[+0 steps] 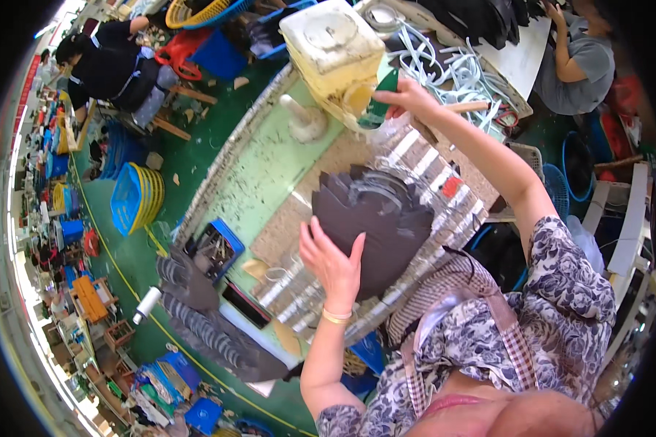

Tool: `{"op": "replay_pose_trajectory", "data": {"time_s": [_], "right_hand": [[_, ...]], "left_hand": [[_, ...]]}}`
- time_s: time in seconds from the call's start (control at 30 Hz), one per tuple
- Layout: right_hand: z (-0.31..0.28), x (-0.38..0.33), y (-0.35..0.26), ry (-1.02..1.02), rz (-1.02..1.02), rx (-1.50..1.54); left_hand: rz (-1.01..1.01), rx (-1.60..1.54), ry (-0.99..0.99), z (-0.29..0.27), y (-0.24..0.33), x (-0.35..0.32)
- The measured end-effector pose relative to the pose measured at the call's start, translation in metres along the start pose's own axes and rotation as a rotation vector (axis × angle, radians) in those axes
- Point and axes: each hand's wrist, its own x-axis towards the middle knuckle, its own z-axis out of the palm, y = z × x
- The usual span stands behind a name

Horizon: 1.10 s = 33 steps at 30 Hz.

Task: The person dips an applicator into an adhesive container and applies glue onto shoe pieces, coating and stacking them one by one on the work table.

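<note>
On a fanned stack of dark grey cut pieces [372, 233], my left hand [332, 262] lies with its fingers spread. The upper edges of the pieces overlap in a curve and carry shiny pale streaks. My right hand [410, 98] is closed around a green flat tool [380, 102], held at the cut opening of a yellowed plastic jug [328, 44]. The tool's lower end is partly hidden by the jug opening and clear film beside it. Beneath the stack is a board with strips of shiny tape [426, 169].
A white knobbed object [306, 120] stands on the pale green tabletop [251, 164]. Left of the board are a blue tray [222, 247] and more fanned dark pieces [219, 335]. Pale strips [452, 73] lie tangled beyond my right hand. Two other people sit further off.
</note>
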Motion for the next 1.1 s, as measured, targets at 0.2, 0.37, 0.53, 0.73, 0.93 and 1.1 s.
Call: {"op": "replay_pose_trajectory", "data": {"time_s": [0.2, 0.37, 0.53, 0.73, 0.93, 1.1], "right_hand": [[0.027, -0.084, 0.009, -0.356, 0.067, 0.163], [0.059, -0.082, 0.015, -0.148, -0.178, -0.118], [0.043, -0.111, 0.055, -0.034, -0.069, -0.016], [0.032, -0.172, 0.061, 0.09, 0.014, 0.192], [0.041, -0.201, 0.093, 0.041, -0.172, 0.047], [0.067, -0.152, 0.046, 0.156, -0.235, 0.263]], "left_hand": [[-0.038, 0.107, -0.061, 0.01, 0.007, -0.015], [-0.05, 0.085, -0.095, 0.009, 0.019, -0.017], [-0.079, 0.107, -0.073, 0.013, 0.017, -0.02], [-0.068, 0.109, -0.082, 0.011, 0.013, -0.024], [-0.111, 0.125, -0.106, 0.015, 0.012, -0.029], [-0.099, -0.012, -0.137, 0.006, -0.01, -0.016]]}}
